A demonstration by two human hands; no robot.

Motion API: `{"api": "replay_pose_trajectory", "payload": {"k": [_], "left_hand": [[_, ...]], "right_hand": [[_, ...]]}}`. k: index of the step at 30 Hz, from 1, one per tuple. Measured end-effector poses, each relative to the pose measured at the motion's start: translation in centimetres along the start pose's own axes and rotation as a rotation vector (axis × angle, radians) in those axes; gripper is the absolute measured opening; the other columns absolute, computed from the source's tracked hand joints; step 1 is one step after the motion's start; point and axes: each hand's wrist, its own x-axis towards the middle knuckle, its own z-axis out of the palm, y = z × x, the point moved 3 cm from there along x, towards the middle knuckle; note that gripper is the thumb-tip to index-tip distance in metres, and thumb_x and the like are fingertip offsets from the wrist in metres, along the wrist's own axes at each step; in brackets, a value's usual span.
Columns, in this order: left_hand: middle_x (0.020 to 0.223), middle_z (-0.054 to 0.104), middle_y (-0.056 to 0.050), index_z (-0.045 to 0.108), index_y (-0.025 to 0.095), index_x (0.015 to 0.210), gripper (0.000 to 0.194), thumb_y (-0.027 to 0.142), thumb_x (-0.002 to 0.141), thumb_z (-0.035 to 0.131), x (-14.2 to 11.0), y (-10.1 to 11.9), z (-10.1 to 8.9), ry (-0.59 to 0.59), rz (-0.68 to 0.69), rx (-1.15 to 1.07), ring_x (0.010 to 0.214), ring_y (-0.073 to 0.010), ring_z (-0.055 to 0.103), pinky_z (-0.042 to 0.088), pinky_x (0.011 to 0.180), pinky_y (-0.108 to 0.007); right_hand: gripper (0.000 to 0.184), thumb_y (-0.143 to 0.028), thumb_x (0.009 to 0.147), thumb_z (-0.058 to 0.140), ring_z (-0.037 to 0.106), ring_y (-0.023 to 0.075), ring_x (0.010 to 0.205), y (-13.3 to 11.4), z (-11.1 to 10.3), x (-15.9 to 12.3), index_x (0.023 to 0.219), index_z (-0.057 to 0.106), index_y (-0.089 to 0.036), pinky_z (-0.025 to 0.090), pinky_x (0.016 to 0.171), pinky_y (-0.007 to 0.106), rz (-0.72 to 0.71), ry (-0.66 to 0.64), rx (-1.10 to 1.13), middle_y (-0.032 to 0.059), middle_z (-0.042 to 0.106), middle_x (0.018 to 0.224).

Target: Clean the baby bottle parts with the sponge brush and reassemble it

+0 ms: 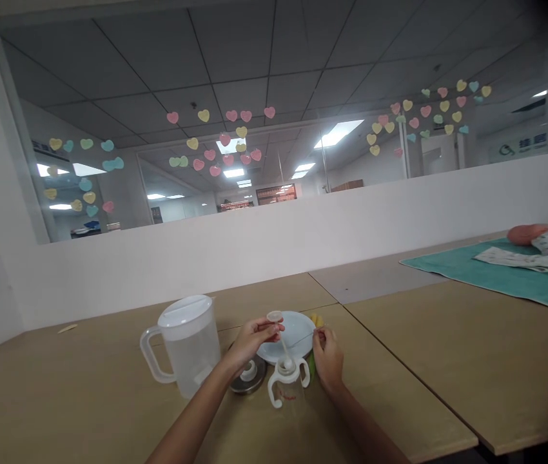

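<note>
My left hand [259,335] is closed on a small clear round cap-like piece [274,316], raised above a baby bottle [289,386] with two white handles. A whitish straw-like tube [284,346] runs from just below these fingers down to the bottle's mouth; whether they hold it too, I cannot tell. To the right of the bottle, my right hand [328,357] pinches a thin rod [303,337] that points left across a pale blue plate [293,322]. Left of the bottle lies a round metal dish [247,388] with a white ring-shaped part [249,371] on it.
A clear pitcher [191,354] with a white lid stands at the left. Something yellow [317,319] sits by the plate's right edge. A teal cloth [462,267] with patterned fabric [535,258] lies at the far right. Behind the table rises a white wall with a window.
</note>
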Motion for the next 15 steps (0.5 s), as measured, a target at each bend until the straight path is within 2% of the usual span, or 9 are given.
{"api": "replay_pose_trajectory", "payload": {"k": [5, 10, 15], "left_hand": [[0.095, 0.070, -0.009, 0.071, 0.014, 0.093, 0.035, 0.041, 0.070, 0.068, -0.7, -1.2, 0.8, -0.030, 0.090, 0.181, 0.089, -0.0220, 0.061, 0.045, 0.083, -0.031], [0.118, 0.061, -0.008, 0.073, 0.021, 0.092, 0.027, 0.039, 0.076, 0.060, -2.4, -2.0, 1.1, -0.102, 0.179, 0.483, 0.113, -0.0255, 0.051, 0.037, 0.098, -0.035], [0.124, 0.058, -0.005, 0.066, 0.027, 0.110, 0.033, 0.032, 0.079, 0.055, -3.2, -2.4, -0.5, 0.030, 0.219, 0.692, 0.115, -0.0232, 0.050, 0.034, 0.102, -0.036]], "right_hand": [[0.028, -0.039, 0.083, 0.038, 0.059, 0.0197, 0.073, 0.1, 0.1, 0.0, 0.081, 0.057, -0.020, 0.042, 0.067, 0.030, 0.005, -0.006, -0.005, 0.0056, 0.062, 0.078], [0.027, -0.038, 0.083, 0.038, 0.059, 0.0203, 0.075, 0.1, 0.2, -0.1, 0.081, 0.057, -0.019, 0.043, 0.069, 0.031, -0.016, -0.032, -0.007, 0.0062, 0.062, 0.080], [0.027, -0.039, 0.080, 0.040, 0.058, 0.0210, 0.073, -0.3, 0.0, -0.1, 0.075, 0.059, -0.020, 0.043, 0.069, 0.032, -0.053, -0.040, 0.003, 0.0060, 0.061, 0.077]]}}
